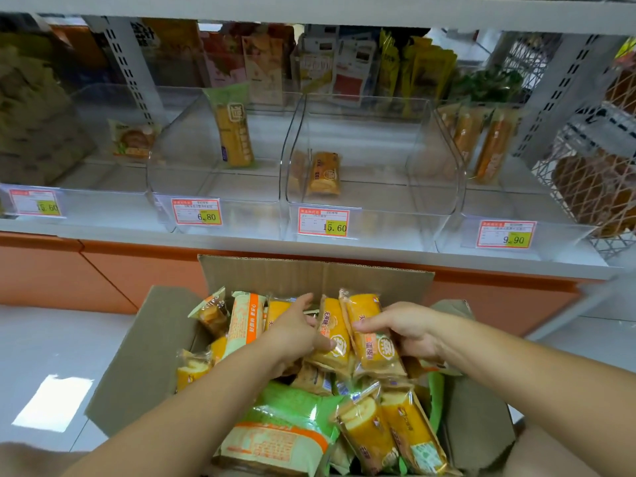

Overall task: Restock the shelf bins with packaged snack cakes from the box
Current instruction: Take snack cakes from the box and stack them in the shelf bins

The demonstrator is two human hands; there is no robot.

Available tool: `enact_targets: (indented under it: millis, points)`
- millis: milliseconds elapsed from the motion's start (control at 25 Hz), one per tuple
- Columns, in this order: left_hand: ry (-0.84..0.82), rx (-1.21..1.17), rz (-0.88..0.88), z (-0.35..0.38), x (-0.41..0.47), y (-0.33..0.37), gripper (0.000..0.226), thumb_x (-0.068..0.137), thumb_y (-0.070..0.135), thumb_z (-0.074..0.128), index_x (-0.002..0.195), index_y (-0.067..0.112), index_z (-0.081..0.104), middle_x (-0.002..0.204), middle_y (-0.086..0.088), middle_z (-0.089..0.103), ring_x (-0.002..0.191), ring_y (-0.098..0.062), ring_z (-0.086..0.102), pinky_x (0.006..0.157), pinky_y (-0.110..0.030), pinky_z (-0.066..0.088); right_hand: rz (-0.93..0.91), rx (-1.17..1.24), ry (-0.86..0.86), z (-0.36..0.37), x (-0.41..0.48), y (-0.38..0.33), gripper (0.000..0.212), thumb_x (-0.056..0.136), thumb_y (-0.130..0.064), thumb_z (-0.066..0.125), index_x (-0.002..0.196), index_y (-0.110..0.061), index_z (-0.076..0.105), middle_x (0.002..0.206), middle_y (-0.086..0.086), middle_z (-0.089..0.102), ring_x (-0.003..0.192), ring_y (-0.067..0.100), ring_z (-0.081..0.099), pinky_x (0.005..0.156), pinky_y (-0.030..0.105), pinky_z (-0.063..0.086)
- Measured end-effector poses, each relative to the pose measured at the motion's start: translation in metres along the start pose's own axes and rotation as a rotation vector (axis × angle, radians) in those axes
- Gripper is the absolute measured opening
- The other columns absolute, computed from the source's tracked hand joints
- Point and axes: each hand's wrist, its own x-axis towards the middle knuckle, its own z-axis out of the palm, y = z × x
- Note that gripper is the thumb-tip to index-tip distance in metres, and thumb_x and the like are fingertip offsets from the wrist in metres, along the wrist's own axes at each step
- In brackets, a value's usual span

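Note:
An open cardboard box (309,273) in front of me is full of packaged snack cakes, mostly yellow and orange packs. My left hand (296,330) reaches into the pile and its thumb presses a yellow cake pack (332,333). My right hand (409,330) grips a second yellow cake pack (370,333) standing beside the first. Above, clear shelf bins stand in a row. The middle bin (371,201) holds one small cake roll (325,173). The bin to its left (213,187) holds a tall green and yellow pack (234,129).
Price tags hang on the bin fronts, such as 15.60 (323,222) and 6.80 (197,211). The right bin holds upright orange packs (488,149). A wire rack (592,173) stands at far right. An orange cabinet front (103,270) runs under the shelf.

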Motion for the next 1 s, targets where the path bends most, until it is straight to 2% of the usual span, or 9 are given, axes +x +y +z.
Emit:
enact_targets:
  millis: [160,240,360,440,520,600,680,880,1000]
  points:
    - [-0.178,-0.523,-0.187,-0.01,-0.001,0.003,0.093,0.078,-0.025,0.058,0.154,0.015,0.022,0.111,-0.016,0.071,0.104,-0.036,0.067,0.088,-0.047,0.054,0.006,0.066,-0.007,-0.001,-0.001,-0.001,0.042,0.081,-0.015,0.072,0.12,-0.002,0.062,0.119,0.02,0.066,0.103,0.035,0.064,0.099,0.054,0.047]
    - [-0.26,-0.569,-0.207,-0.017,-0.002,0.002,0.08,0.078,-0.022,0.056,0.149,0.01,0.036,0.117,-0.022,0.068,0.112,-0.039,0.064,0.087,-0.048,0.054,-0.013,0.067,-0.017,-0.002,-0.005,-0.006,0.039,0.083,-0.016,0.069,0.12,-0.006,0.061,0.118,0.019,0.066,0.102,0.034,0.063,0.101,0.056,0.045]
    - [-0.325,-0.536,-0.146,-0.019,-0.008,0.007,0.052,0.081,-0.017,0.056,0.131,-0.001,0.056,0.125,-0.027,0.062,0.115,-0.039,0.061,0.097,-0.056,0.049,-0.096,0.012,-0.064,0.002,-0.014,-0.012,0.037,0.085,-0.014,0.067,0.121,-0.011,0.063,0.118,0.016,0.068,0.106,0.033,0.064,0.1,0.056,0.045]
    - [-0.287,-0.496,-0.083,-0.019,-0.014,0.012,0.045,0.084,-0.005,0.065,0.128,0.006,0.059,0.121,-0.022,0.067,0.109,-0.035,0.066,0.095,-0.052,0.052,-0.183,0.012,-0.076,0.007,-0.02,-0.017,0.041,0.083,-0.013,0.07,0.123,-0.014,0.062,0.116,0.015,0.07,0.109,0.033,0.065,0.099,0.055,0.047]
    - [-0.22,-0.36,0.022,-0.022,-0.02,0.017,0.056,0.081,0.016,0.077,0.131,0.021,0.052,0.118,-0.01,0.071,0.104,-0.026,0.07,0.09,-0.044,0.056,-0.261,0.044,-0.098,0.012,-0.029,-0.022,0.049,0.079,-0.016,0.075,0.126,-0.015,0.06,0.116,0.014,0.07,0.11,0.034,0.065,0.099,0.055,0.047]
    - [-0.116,-0.162,0.142,-0.027,-0.029,0.026,0.07,0.075,0.037,0.083,0.134,0.029,0.045,0.119,0.001,0.07,0.103,-0.017,0.07,0.093,-0.041,0.056,-0.338,0.049,-0.12,0.018,-0.039,-0.03,0.055,0.077,-0.022,0.077,0.128,-0.016,0.058,0.118,0.013,0.069,0.112,0.033,0.064,0.1,0.055,0.046]
    - [-0.042,-0.108,0.264,-0.032,-0.039,0.039,0.073,0.073,0.04,0.083,0.135,0.028,0.046,0.118,0.006,0.07,0.104,-0.011,0.069,0.095,-0.04,0.055,-0.407,0.084,-0.15,0.024,-0.053,-0.04,0.052,0.079,-0.021,0.073,0.128,-0.012,0.058,0.117,0.015,0.069,0.109,0.032,0.065,0.097,0.051,0.049]
    - [-0.012,-0.082,0.43,-0.063,-0.058,0.083,0.065,0.073,0.039,0.083,0.129,0.034,0.05,0.111,0.008,0.072,0.101,-0.013,0.07,0.092,-0.043,0.056,-0.495,0.163,-0.25,0.03,-0.092,-0.076,0.045,0.067,-0.007,0.064,0.112,-0.01,0.063,0.093,0.014,0.068,0.076,0.026,0.069,0.065,0.041,0.059]
    - [0.178,-0.048,0.5,-0.091,-0.052,0.109,0.059,0.077,0.038,0.08,0.127,0.034,0.05,0.106,0.009,0.071,0.095,-0.009,0.07,0.089,-0.041,0.057,-0.631,0.207,-0.059,0.015,-0.089,-0.137,0.034,0.068,-0.01,0.067,0.101,-0.005,0.062,0.083,0.014,0.065,0.07,0.026,0.067,0.067,0.042,0.061]
